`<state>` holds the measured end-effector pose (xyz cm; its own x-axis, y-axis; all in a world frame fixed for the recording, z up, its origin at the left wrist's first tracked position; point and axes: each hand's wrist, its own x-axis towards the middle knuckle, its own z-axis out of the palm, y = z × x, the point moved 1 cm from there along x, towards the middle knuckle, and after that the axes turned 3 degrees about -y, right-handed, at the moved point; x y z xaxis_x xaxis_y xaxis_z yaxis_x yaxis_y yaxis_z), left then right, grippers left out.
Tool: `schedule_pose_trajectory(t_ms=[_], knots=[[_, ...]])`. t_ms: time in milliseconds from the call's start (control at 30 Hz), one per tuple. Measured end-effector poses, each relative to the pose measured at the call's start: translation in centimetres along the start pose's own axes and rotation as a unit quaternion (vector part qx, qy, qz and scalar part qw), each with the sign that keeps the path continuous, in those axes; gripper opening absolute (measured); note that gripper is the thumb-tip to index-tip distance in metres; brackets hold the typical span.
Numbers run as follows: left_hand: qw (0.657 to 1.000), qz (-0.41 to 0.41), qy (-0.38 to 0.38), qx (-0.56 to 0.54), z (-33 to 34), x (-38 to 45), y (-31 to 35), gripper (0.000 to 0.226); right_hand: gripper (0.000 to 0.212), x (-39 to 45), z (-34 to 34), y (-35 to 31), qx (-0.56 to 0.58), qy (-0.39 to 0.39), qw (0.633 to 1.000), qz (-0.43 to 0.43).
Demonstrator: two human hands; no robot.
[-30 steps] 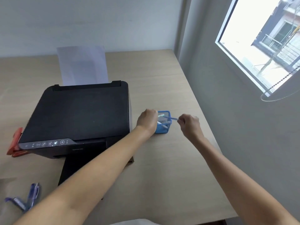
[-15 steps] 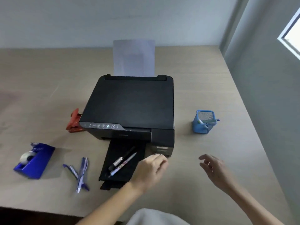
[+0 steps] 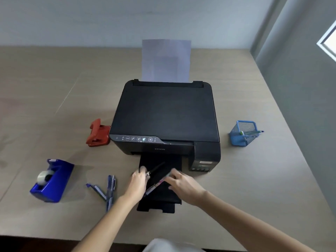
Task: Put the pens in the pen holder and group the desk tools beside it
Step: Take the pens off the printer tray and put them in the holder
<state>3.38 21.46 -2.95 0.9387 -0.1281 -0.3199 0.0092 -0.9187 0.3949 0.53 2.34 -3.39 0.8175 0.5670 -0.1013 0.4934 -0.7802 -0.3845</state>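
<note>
Both hands work over the printer's tray (image 3: 160, 202). The left hand (image 3: 137, 184) has its grip closed on a black pen (image 3: 157, 168); the right hand (image 3: 183, 185) touches a patterned pen (image 3: 154, 187), grip unclear. Two blue pens (image 3: 107, 190) lie left; the holder (image 3: 242, 133) stands far right. Tape dispenser (image 3: 51, 180) and red punch (image 3: 98, 133) sit left on the surface (image 3: 254, 188).

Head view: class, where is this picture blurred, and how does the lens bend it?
Head view: both hands, left and right, and the pens are motion-smeared; the printer is sharper; the wide lens splays the desk edges outward.
</note>
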Motion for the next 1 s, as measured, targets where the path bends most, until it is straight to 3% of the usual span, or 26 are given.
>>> schedule_pose_trajectory(t_ms=[233, 333, 467, 533, 633, 700, 867, 1000], knots=[[0.998, 0.057, -0.016, -0.037, -7.1, -3.4, -2.4, 0.015, 0.018, 3.1, 1.5, -2.4, -0.07, -0.034, 0.997, 0.012], [0.993, 0.086, -0.032, -0.075, -10.6, -3.2, -1.8, 0.019, 0.013, 2.1, 0.4, -1.8, -0.07, 0.018, 0.997, -0.023], [0.986, 0.141, -0.009, -0.084, -14.9, -2.4, 1.9, 0.019, 0.014, -2.6, -4.7, -1.9, 0.033, 0.132, 0.99, -0.034], [0.983, 0.166, 0.015, -0.081, -16.3, -1.4, 5.4, 0.016, 0.009, -5.8, -7.9, -1.0, 0.081, 0.245, 0.966, 0.012], [0.973, 0.208, 0.048, -0.092, -16.5, 0.9, 11.9, 0.008, 0.005, -9.5, -12.0, 3.4, 0.13, 0.417, 0.89, 0.133], [0.962, 0.238, 0.065, -0.112, -15.2, 3.0, 16.7, 0.006, 0.014, -10.8, -14.4, 7.9, 0.155, 0.469, 0.843, 0.214], [0.957, 0.272, 0.038, -0.092, -8.7, 9.5, 28.1, 0.013, 0.015, -11.4, -17.8, 19.1, 0.221, 0.45, 0.773, 0.389], [0.972, 0.231, -0.008, -0.035, -3.1, 14.1, 33.6, 0.014, 0.005, -9.7, -18.0, 24.1, 0.278, 0.382, 0.774, 0.422]])
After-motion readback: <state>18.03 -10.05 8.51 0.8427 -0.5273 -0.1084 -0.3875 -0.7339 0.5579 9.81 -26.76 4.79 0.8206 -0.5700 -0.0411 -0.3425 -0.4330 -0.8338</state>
